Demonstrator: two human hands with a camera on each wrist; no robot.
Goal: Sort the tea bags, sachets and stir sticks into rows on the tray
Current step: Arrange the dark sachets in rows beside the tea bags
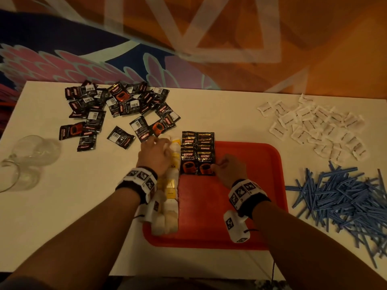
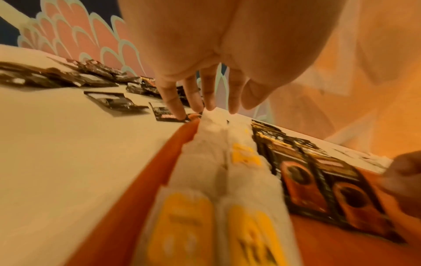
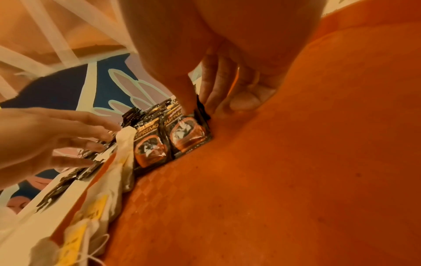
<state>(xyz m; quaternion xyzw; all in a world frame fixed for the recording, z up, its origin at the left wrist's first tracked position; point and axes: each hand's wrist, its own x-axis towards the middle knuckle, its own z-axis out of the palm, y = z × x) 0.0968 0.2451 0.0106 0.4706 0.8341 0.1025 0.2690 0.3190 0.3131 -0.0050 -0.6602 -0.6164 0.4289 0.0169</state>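
Tea bags run in a column down the left edge of the red tray — white paper pouches with yellow tags, two abreast, some tags turned up and some hidden. Beside them on the tray lie the black coffee sachets, glossy packets printed with a red cup, overlapped in two neat columns whose far ends poke over the tray's far rim. More of the same black sachets lie in a loose pile on the white table off to the far left, some face down with barcodes showing. White sugar sachets are heaped at the far right of the table, and near them, closer in, a tangle of blue stir sticks.

Left hand reaches over the far end of the tea-bag column, palm down, fingers spread and nearly straight; their tips touch the top tea bag and a loose black sachet by the tray corner, gripping nothing. Right hand rests on the tray floor beside the nearest sachet of the right column — thumb on top and fingers against its right edge, pinching it. Two clear glass mugs lie at the table's left edge.
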